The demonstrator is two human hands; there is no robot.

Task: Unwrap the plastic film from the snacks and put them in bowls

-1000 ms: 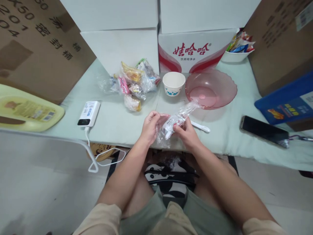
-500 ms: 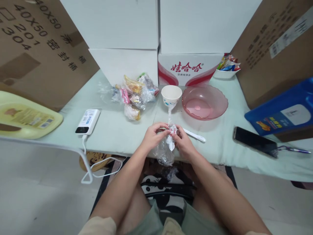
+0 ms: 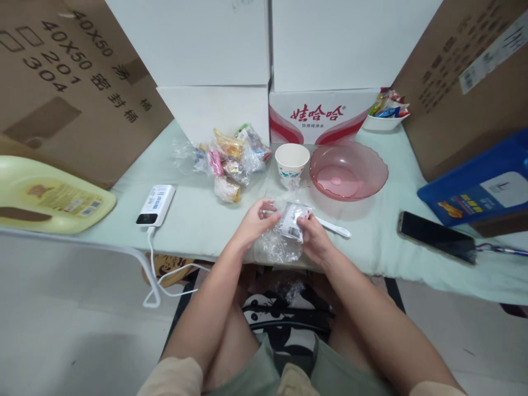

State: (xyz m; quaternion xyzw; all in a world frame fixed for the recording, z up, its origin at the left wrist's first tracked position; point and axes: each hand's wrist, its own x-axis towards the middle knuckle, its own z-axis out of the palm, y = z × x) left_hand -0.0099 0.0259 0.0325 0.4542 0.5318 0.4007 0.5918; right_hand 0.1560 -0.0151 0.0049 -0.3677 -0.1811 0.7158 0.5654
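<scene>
Head view. Just right of the frame's centre, the right hand (image 3: 317, 237) pinches a white barcoded packet (image 3: 290, 222) between thumb and fingers. Left of it, the left hand (image 3: 254, 223) has half-curled fingers beside clear wrap (image 3: 280, 248); whether they grip it cannot be told. Above the packet: a white cup (image 3: 292, 158) and, right of that, a pink bowl (image 3: 350, 171).

- Between the white power bank (image 3: 155, 204) and the left hand (image 3: 258, 223), I see a broad open stretch of green cloth (image 3: 202, 225).
- Ahead, the paper cup (image 3: 292, 158) and pink bowl (image 3: 348, 171) leave barely a gap; white cartons (image 3: 218, 113) wall off the back.
- Ahead and left, a heap of wrapped snacks (image 3: 229, 159) blocks the way.
- Right of the right hand (image 3: 315, 236), past a white utensil (image 3: 336, 226), there's room up to the phone (image 3: 436, 236).
</scene>
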